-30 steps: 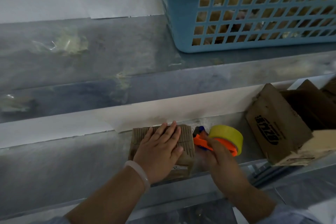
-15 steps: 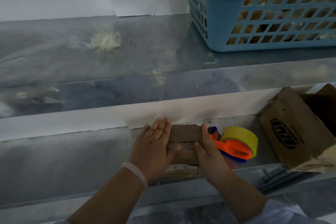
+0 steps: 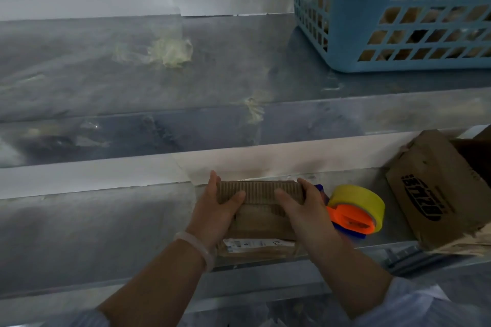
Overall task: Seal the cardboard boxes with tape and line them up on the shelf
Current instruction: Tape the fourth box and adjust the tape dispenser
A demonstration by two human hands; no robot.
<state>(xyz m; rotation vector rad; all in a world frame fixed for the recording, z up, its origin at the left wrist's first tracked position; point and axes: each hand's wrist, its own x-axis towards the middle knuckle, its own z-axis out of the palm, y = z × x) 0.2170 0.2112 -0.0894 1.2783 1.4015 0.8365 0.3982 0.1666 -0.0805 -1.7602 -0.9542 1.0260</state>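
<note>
You hold the small cardboard box (image 3: pixel 261 192) by its two ends on the lower shelf (image 3: pixel 93 233). The left hand (image 3: pixel 214 214) grips the left end and the right hand (image 3: pixel 301 214) grips the right end. Both thumbs lie on the top face and the fingers curl round the far corners. The box sits close to the near edge of the shelf, so drawing it toward you without support underneath may tip it off the lip. The frame does not show whether the flaps are taped. If they are not, they can spring open as soon as you relax your grip. The ribbed corrugated top will probably dent under a hard squeeze, and a dented face may not take tape flat. The tape dispenser (image 3: pixel 356 211), a yellow roll in an orange frame, stands just beside the right hand. Sliding the box to the right, or swinging that wrist outward, can knock it over or push it into the larger cardboard box (image 3: pixel 430 188) near the right end. That larger box leans, is open, and has a torn flap overhanging the near edge, so a nudge may bring it down. Line the small box up toward the left, where the shelf surface is bare.
</note>
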